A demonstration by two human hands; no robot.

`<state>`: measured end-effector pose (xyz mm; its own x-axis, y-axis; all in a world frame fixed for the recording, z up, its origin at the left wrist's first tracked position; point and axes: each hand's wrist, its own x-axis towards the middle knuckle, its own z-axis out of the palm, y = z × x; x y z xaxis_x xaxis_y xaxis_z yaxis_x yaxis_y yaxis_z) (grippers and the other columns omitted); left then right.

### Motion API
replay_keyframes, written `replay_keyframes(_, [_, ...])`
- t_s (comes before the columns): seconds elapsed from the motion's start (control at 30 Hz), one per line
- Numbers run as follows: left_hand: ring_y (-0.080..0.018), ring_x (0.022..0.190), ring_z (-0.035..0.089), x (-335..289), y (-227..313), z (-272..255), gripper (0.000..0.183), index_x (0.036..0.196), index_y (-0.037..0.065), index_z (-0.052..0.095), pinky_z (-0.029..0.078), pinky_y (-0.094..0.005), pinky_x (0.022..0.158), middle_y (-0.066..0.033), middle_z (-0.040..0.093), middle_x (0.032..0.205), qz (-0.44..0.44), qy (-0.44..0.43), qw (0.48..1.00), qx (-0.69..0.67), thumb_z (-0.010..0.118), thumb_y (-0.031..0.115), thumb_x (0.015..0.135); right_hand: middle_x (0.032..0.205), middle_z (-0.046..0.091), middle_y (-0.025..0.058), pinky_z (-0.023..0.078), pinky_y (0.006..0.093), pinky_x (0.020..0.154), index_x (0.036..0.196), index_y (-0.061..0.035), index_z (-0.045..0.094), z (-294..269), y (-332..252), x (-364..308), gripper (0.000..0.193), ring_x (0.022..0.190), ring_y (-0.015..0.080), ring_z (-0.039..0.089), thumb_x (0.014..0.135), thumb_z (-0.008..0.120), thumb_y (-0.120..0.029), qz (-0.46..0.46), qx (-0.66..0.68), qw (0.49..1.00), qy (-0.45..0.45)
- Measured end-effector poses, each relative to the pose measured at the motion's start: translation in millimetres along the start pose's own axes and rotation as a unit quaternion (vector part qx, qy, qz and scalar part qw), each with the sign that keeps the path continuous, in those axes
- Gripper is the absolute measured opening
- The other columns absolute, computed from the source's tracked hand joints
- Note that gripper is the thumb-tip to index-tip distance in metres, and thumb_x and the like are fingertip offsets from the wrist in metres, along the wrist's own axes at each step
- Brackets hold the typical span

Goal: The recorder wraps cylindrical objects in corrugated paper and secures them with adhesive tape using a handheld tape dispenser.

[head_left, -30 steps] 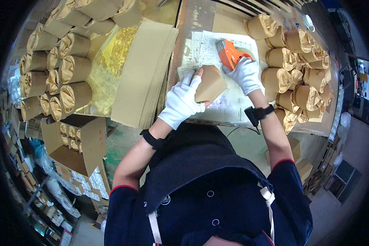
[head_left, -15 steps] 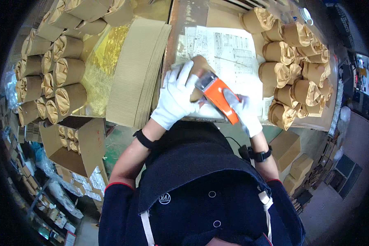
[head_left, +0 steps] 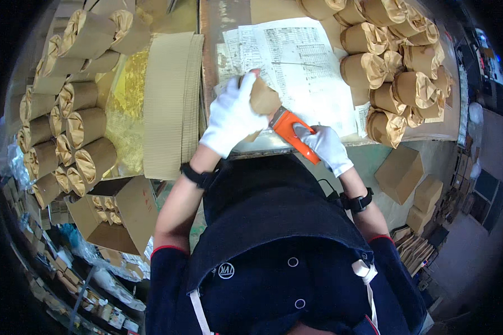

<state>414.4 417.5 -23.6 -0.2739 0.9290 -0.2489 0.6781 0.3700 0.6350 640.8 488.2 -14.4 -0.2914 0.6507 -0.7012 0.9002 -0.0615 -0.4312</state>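
My left hand (head_left: 232,117), in a white glove, is closed around a brown paper-wrapped bundle (head_left: 264,99) held above the near edge of the table. The thumb and fingers hide much of the bundle. In my right hand (head_left: 328,149), also gloved, is an orange hand tool (head_left: 296,137) with two arms and a grey front end. Its front end meets the bundle's right side. The orange arms stand a little apart, with my right fingers around the upper one. Whether the tool is clamped on the paper I cannot tell.
Printed sheets (head_left: 304,61) lie beneath my hands. A stack of corrugated cardboard sheets (head_left: 170,106) is at left. Brown paper-wrapped cylinders (head_left: 86,127) stand in rows at far left, and more wrapped cylinders (head_left: 366,70) at right. Below left sits an open carton (head_left: 133,215).
The view has shifted, so the table appears higher. The bundle shows more of its brown side beside my left hand. The tool's orange arms now look spread, and my right fingers have shifted on it.
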Motion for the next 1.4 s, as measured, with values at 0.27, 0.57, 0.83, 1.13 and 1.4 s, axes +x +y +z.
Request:
replay_keyframes(0.27, [-0.0395,0.109,0.062,-123.7,-59.5,-2.7,0.068,0.137,0.004,0.046,0.054,-0.0444,0.089,-0.0293,0.059,0.12,-0.052,0.058,0.973,-0.218,0.074,0.029,0.081,0.056,0.061,0.0163,0.05,0.039,0.053,0.084,-0.0029,0.068,-10.2,-42.1,64.7,0.046,0.053,0.026,0.063,0.085,0.067,-0.049,-0.212,-0.197,0.911,0.294])
replay_keyframes(0.57, [-0.0248,0.095,0.068,-110.1,-78.5,-42.7,0.054,0.14,0.004,0.046,0.058,-0.0369,0.078,-0.0215,0.066,0.112,-0.155,-0.102,0.973,-0.14,0.054,0.011,0.087,0.086,0.071,0.0169,0.054,0.0394,0.077,0.104,0.0004,0.071,-52.1,-84.5,109.0,0.035,0.081,0.0329,0.069,0.089,0.065,-0.031,-0.313,-0.206,0.892,0.254])
replay_keyframes(0.83, [-0.0288,0.073,0.071,-235.6,-116.0,-127.4,0.037,0.12,0.003,0.051,0.06,-0.034,0.052,-0.0134,0.064,0.105,-0.197,0.14,0.666,-0.705,0.063,0.016,0.087,0.107,0.067,0.0214,0.054,0.0393,0.069,0.134,-0.0041,0.052,-179.3,32.0,128.0,0.04,0.074,0.0313,0.067,0.1,0.05,-0.023,-0.056,-0.238,0.86,0.448])
replay_keyframes(1.13, [-0.0371,0.08,0.067,-354.9,-344.8,-303.7,0.03,0.114,-0.001,0.05,0.06,-0.0433,0.07,-0.0229,0.065,0.098,-0.329,0.525,0.552,-0.558,0.045,0.026,0.1,0.113,0.066,0.0247,0.055,0.0451,0.077,0.134,-0.0051,0.053,-153.6,73.2,151.5,0.059,0.093,0.0404,0.067,0.092,0.053,-0.047,-0.033,-0.367,0.872,0.322])
replay_keyframes(1.4, [-0.0506,0.114,0.055,-338.4,-410.5,-308.9,0.043,0.132,-0.007,0.032,0.053,-0.0557,0.092,-0.0383,0.052,0.12,-0.213,0.539,0.523,-0.625,0.038,0.024,0.102,0.114,0.065,0.026,0.054,0.0453,0.084,0.125,-0.0002,0.059,-137.2,53.0,138.8,0.07,0.104,0.0397,0.064,0.088,0.056,-0.059,-0.011,-0.366,0.873,0.322])
